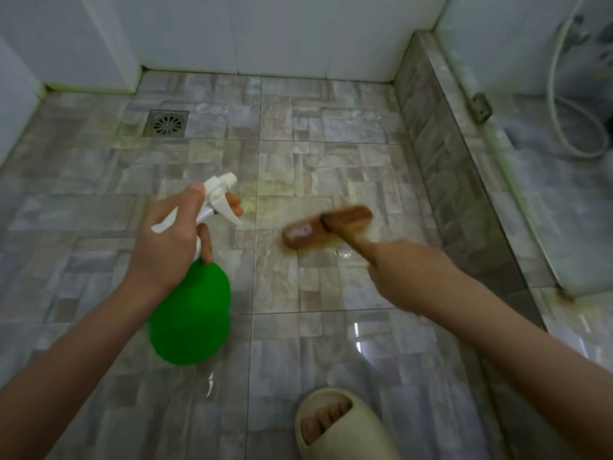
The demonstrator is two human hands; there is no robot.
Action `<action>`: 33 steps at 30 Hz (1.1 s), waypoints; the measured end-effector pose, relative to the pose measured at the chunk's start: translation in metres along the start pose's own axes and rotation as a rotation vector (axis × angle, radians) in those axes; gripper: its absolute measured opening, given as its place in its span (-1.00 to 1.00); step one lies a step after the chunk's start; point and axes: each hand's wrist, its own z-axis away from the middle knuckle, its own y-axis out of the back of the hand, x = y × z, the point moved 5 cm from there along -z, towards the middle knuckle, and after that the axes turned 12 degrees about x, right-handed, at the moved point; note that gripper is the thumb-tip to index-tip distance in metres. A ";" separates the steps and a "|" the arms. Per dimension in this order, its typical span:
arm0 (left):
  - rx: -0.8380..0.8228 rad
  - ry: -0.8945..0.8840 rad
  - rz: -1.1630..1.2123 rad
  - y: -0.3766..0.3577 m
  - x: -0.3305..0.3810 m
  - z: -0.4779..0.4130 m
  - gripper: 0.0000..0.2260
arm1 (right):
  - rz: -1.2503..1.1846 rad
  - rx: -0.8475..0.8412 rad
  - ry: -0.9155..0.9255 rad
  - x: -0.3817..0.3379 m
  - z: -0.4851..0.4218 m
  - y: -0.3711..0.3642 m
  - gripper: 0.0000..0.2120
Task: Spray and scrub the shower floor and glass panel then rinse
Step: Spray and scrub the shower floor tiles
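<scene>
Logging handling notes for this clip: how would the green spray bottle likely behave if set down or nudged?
The green spray bottle looks like rigid plastic, so it probably keeps its shape as the left hand grips it. Its bulbous body may roll if laid down. On the glossy, wet-looking shower floor it could slide.

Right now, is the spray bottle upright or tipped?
Roughly upright: the left hand grips the green spray bottle by its neck, white nozzle above, body below.

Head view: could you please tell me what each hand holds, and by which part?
The left hand grips the green spray bottle round its white neck; the right hand holds the wooden brush by its handle.
</scene>
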 end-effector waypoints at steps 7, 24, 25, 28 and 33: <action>-0.122 -0.041 0.023 -0.039 0.011 -0.001 -0.47 | -0.060 -0.157 -0.144 0.055 0.079 0.002 -0.25; -0.211 -0.023 0.151 -0.113 0.039 -0.028 -0.52 | -0.150 0.064 -0.144 0.109 -0.096 0.004 -0.26; -0.183 -0.034 0.170 -0.111 0.042 -0.030 -0.54 | -0.144 0.048 -0.137 0.112 -0.106 0.012 -0.27; -0.130 -0.037 0.210 -0.102 0.049 -0.037 -0.56 | -0.124 -0.080 -0.121 0.113 -0.086 0.028 -0.34; -0.101 -0.013 0.213 -0.102 0.045 -0.054 -0.58 | -0.141 0.088 -0.180 0.121 -0.140 0.026 -0.33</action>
